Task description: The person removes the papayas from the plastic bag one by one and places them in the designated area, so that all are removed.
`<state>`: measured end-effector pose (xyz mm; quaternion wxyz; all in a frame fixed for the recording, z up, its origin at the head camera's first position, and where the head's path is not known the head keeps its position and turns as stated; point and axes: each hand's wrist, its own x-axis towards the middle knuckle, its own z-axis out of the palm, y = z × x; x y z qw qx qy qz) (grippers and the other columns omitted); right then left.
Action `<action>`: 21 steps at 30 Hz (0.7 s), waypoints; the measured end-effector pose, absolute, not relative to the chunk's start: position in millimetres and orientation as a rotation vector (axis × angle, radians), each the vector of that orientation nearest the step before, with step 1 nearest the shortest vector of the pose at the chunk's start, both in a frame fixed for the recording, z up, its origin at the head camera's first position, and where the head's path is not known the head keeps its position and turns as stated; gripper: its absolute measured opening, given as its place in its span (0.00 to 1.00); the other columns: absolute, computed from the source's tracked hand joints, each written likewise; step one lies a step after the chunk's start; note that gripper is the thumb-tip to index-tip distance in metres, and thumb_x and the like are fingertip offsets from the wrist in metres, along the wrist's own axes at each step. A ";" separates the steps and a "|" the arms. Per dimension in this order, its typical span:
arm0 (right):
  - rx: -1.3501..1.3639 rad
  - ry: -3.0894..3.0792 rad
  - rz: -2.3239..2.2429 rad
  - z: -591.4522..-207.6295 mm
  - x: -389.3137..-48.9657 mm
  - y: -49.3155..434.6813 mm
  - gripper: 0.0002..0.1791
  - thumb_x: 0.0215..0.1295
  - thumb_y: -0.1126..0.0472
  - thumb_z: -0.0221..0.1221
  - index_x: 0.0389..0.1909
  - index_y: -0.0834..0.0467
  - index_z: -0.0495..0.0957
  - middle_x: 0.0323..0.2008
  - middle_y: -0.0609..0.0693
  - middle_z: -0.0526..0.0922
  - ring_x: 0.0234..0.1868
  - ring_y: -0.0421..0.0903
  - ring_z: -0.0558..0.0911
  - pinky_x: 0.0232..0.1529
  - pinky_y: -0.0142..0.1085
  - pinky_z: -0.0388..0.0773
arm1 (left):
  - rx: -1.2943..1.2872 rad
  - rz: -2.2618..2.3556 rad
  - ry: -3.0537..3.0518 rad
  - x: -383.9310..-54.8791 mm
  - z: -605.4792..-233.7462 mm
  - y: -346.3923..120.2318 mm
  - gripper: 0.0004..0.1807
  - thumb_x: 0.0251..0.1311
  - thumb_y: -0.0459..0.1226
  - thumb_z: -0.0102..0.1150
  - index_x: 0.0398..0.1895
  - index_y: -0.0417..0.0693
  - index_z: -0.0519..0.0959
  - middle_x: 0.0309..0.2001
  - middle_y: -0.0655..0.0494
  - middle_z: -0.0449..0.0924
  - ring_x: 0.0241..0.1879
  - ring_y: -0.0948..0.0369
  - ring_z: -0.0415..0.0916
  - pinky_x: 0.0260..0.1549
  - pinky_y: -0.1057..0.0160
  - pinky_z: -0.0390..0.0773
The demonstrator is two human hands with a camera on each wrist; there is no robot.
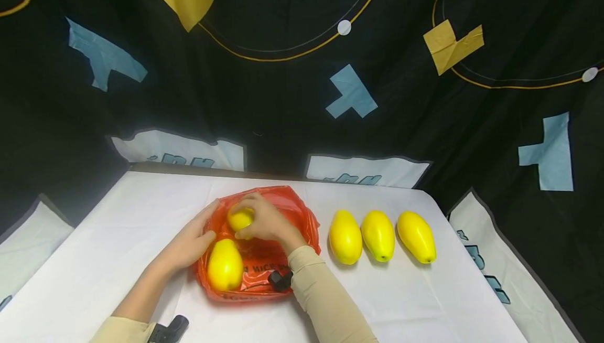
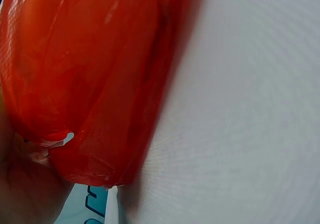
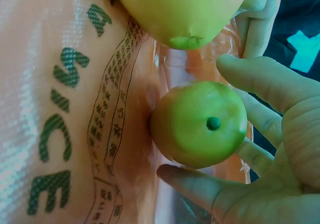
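Observation:
A red plastic bag (image 1: 269,259) lies with its mouth spread on the white table. Inside it, a yellow papaya (image 1: 225,265) sits at the near left; another papaya (image 3: 200,124) lies beyond it. My right hand (image 1: 264,220) reaches into the bag around this farther papaya. In the right wrist view its fingers are spread about the fruit, with a gap at the thumb (image 3: 250,72). My left hand (image 1: 191,240) holds the bag's left rim, its fingers partly hidden by the plastic in the left wrist view.
To the right of the bag, three yellow papayas stand in a row: one (image 1: 346,237), a middle one (image 1: 378,235) and a right one (image 1: 417,237). The white table (image 1: 453,301) ends at a black patterned curtain (image 1: 283,96) behind.

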<state>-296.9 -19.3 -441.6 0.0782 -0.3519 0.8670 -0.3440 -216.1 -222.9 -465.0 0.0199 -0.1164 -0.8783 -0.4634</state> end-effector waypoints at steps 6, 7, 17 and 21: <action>-0.993 2.588 -1.095 -442.8 -296.1 -14.6 0.25 0.47 0.59 0.72 0.49 0.42 0.82 0.58 0.35 0.71 0.54 0.39 0.70 0.44 0.30 0.79 | -0.386 -1.428 -2.707 -216.8 -464.9 -222.7 0.38 0.65 0.28 0.46 0.78 0.44 0.46 0.76 0.42 0.46 0.74 0.43 0.43 0.68 0.36 0.49; -0.985 2.589 -1.100 -443.2 -295.9 -14.0 0.24 0.47 0.60 0.72 0.49 0.42 0.82 0.58 0.35 0.71 0.53 0.39 0.70 0.44 0.30 0.79 | -0.390 -1.434 -2.702 -216.6 -465.0 -222.6 0.38 0.65 0.28 0.46 0.78 0.44 0.46 0.76 0.42 0.46 0.74 0.43 0.43 0.68 0.36 0.49; -0.948 2.611 -1.138 -444.1 -295.2 -1.0 0.23 0.47 0.59 0.73 0.46 0.38 0.82 0.58 0.35 0.70 0.56 0.41 0.69 0.47 0.33 0.79 | -0.384 -1.421 -2.708 -215.5 -464.0 -221.7 0.38 0.65 0.27 0.46 0.77 0.41 0.47 0.76 0.41 0.47 0.74 0.42 0.44 0.68 0.36 0.49; -0.937 2.627 -1.159 -440.2 -296.1 8.3 0.23 0.45 0.58 0.73 0.45 0.37 0.82 0.58 0.34 0.70 0.57 0.42 0.69 0.49 0.35 0.79 | -0.380 -1.420 -2.712 -215.0 -462.8 -221.5 0.38 0.65 0.27 0.46 0.77 0.41 0.47 0.76 0.41 0.47 0.74 0.41 0.44 0.68 0.35 0.49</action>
